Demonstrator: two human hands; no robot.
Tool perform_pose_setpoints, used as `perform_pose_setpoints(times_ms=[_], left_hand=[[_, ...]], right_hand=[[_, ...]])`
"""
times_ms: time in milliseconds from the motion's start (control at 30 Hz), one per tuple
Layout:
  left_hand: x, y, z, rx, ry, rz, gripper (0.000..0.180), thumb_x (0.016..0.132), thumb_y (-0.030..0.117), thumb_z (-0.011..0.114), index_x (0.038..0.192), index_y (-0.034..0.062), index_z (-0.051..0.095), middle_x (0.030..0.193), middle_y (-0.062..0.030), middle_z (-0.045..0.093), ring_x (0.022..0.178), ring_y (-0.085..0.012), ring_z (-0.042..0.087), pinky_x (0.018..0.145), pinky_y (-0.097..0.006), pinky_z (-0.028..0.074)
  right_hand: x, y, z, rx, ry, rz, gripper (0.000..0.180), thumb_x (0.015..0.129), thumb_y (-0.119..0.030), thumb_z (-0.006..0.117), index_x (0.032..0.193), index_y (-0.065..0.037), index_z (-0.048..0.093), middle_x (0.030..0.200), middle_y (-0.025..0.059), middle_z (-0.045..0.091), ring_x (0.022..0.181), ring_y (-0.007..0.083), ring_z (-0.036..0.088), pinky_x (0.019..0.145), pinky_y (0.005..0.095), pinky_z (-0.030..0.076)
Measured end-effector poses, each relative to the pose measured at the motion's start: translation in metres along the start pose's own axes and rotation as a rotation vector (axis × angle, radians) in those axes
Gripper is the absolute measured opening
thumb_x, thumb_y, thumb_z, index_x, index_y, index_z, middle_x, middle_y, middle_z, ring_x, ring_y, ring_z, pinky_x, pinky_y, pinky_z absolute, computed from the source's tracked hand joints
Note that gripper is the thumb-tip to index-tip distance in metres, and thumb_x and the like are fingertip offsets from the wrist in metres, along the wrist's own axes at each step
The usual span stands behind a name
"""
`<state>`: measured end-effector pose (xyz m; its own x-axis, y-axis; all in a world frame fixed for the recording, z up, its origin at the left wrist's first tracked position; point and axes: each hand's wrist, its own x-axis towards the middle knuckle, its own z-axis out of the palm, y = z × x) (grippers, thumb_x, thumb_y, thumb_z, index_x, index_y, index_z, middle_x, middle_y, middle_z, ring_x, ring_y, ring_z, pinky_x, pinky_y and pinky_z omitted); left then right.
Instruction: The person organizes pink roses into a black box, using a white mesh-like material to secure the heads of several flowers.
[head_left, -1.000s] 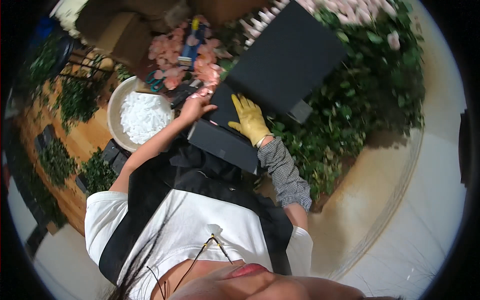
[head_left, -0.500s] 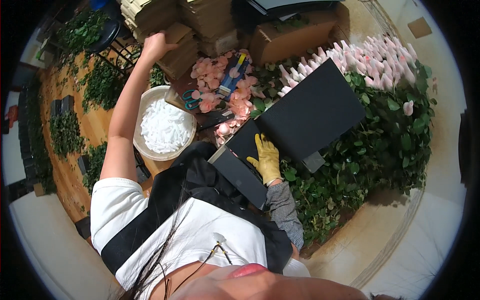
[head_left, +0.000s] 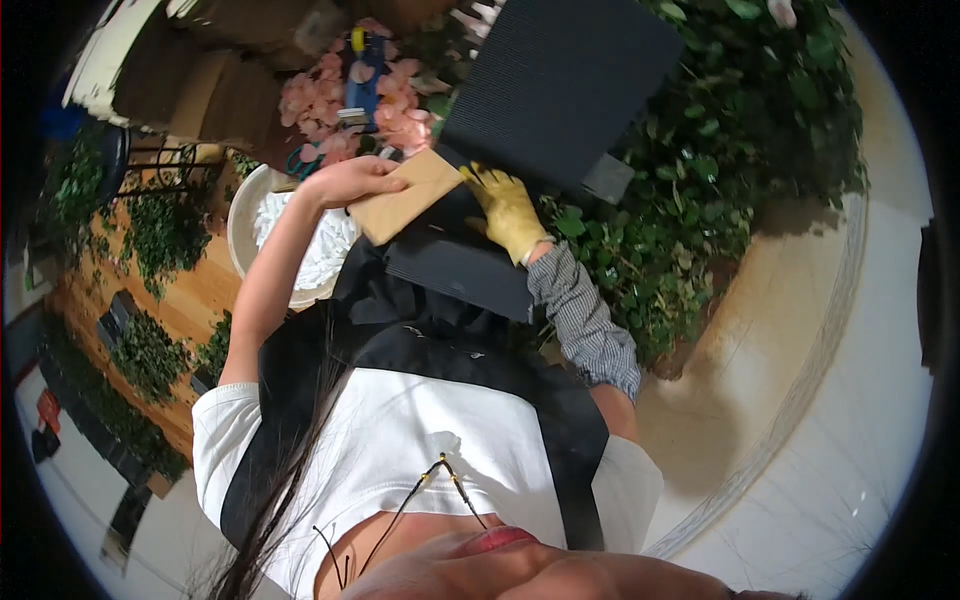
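Note:
My bare left hand [head_left: 355,183] grips a flat tan cardboard piece [head_left: 405,200] by its left side, above my lap. Close to the cardboard's right corner is my right hand [head_left: 510,215] in a yellow glove, fingers stretched out and apart. Whether its fingertips touch the cardboard I cannot tell. Beneath both hands lies black corrugated board, with a folded-up panel [head_left: 460,285] toward my body and a large ribbed panel [head_left: 565,90] rising beyond the glove. A small grey tab [head_left: 608,178] sits at that panel's right edge.
A pale tub [head_left: 240,235] of white tube-like pieces stands left of my lap. Pink petals [head_left: 312,100] surround a blue tape dispenser [head_left: 362,90] at the back. Stacked cardboard [head_left: 225,100] is at far left. Dense leafy stems [head_left: 700,230] fill the right side.
My left hand has come from the cardboard stack toward my lap, bringing a cardboard piece. My right hand stays at the black board. The head view has shifted, so the surroundings sit differently.

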<state>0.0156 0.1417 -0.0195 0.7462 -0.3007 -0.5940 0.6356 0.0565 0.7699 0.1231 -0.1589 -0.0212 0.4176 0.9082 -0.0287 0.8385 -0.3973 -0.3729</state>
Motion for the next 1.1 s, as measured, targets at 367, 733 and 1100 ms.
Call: perform_pose_setpoints(times_ms=[367, 733, 1100], left_hand=[[0.107, -0.068, 0.062, 0.651, 0.550, 0.324, 0.049, 0.087, 0.043, 0.075, 0.074, -0.0020, 0.062, 0.059, -0.0124, 0.057, 0.055, -0.0201, 0.056, 0.054, -0.037, 0.045], [0.104, -0.004, 0.082, 0.503, -0.125, 0.102, 0.038, 0.096, 0.032, 0.060, 0.096, -0.0057, 0.065, 0.076, -0.0127, 0.067, 0.070, -0.0193, 0.065, 0.067, -0.032, 0.052], [0.115, -0.040, 0.097, 1.219, 0.101, 0.219, 0.059, 0.085, 0.032, 0.068, 0.118, -0.0111, 0.047, 0.113, -0.0357, 0.061, 0.101, -0.0491, 0.063, 0.087, -0.049, 0.053]], right_hand=[[-0.003, 0.026, -0.007, 0.447, -0.020, 0.061, 0.041, 0.085, -0.030, 0.069, 0.119, -0.007, 0.066, 0.112, 0.0173, 0.067, 0.099, 0.0346, 0.066, 0.084, 0.0427, 0.054], [0.006, 0.009, 0.001, -0.115, -0.235, 0.212, 0.046, 0.086, -0.023, 0.068, 0.131, -0.013, 0.061, 0.132, 0.0077, 0.061, 0.120, 0.0260, 0.059, 0.098, 0.0375, 0.049], [-0.198, 0.076, 0.054, -0.089, 0.521, 0.796, 0.056, 0.087, -0.024, 0.070, 0.136, -0.004, 0.053, 0.136, 0.0184, 0.056, 0.125, 0.0371, 0.052, 0.108, 0.0468, 0.041]])
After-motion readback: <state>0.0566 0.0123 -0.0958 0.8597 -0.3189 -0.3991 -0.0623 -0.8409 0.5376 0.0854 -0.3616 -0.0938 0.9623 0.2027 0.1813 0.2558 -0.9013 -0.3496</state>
